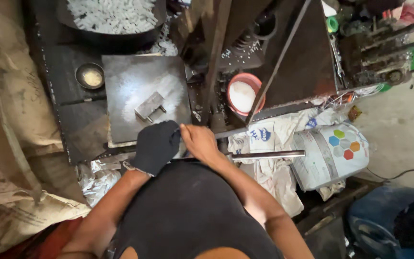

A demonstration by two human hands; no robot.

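Left hand wearing dark glove, fingers curling closed against right hand at near edge of steel plate; grasped object hidden, cannot tell what.

Right hand bare, fingers wrapping metal rod running right toward red bowl of white powder.

Small metal block mould lying on powder-dusted plate, just beyond the gloved fingers, apart from them, untouched.

Progress judged: plate dusted, mould set out; pan of white pieces sitting far, full. Small dish sitting left of plate.

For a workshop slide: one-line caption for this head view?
Gloved left hand and bare right hand meet at a metal plate's edge, small metal block on top.
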